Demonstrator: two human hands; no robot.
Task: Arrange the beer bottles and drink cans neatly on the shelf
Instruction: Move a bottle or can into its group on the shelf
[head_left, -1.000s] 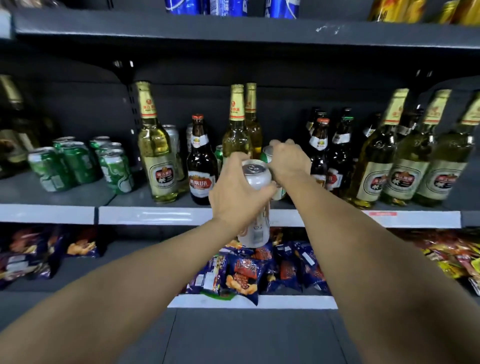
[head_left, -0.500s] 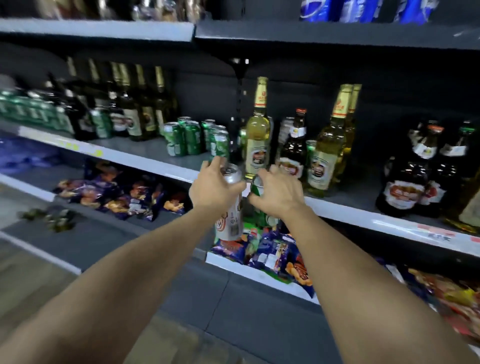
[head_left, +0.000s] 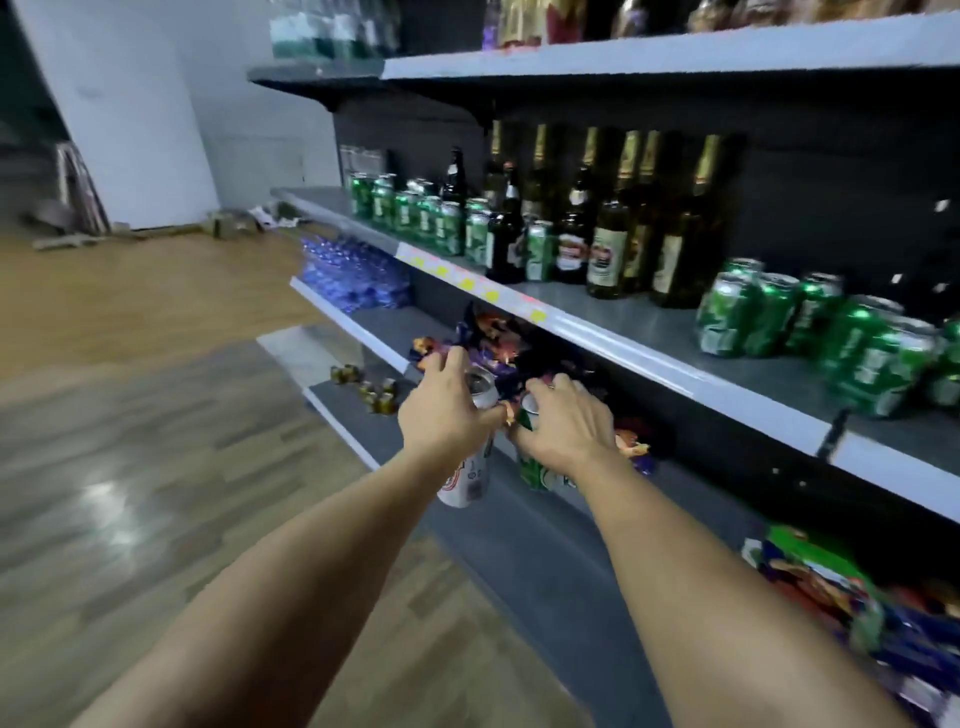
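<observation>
1. Since the earlier frame, both hands had dropped from level with the drinks shelf's front edge to below it, and the view had swung left to show wooden floor (head_left: 156, 415).
2. Both forearms reached forward side by side, wrists nearly straight, backs of the hands facing the camera.
3. The left hand (head_left: 447, 415) had its fingers curled round the top of a silver can (head_left: 467, 483), which hung upright below the palm.
4. The right hand (head_left: 569, 426) gripped a green can (head_left: 540, 475) from above in the same way, thumb toward the left hand; the two hands almost touched.
5. Both cans were held in the air in front of the snack packets (head_left: 498, 338) on the lower shelf, below the front edge of the drinks shelf (head_left: 649, 343).
6. On that shelf stood a row of green cans (head_left: 415, 218) near the left end, dark bottles (head_left: 608, 249) toward its back edge, and a cluster of green cans (head_left: 769, 312) to the right.
</observation>
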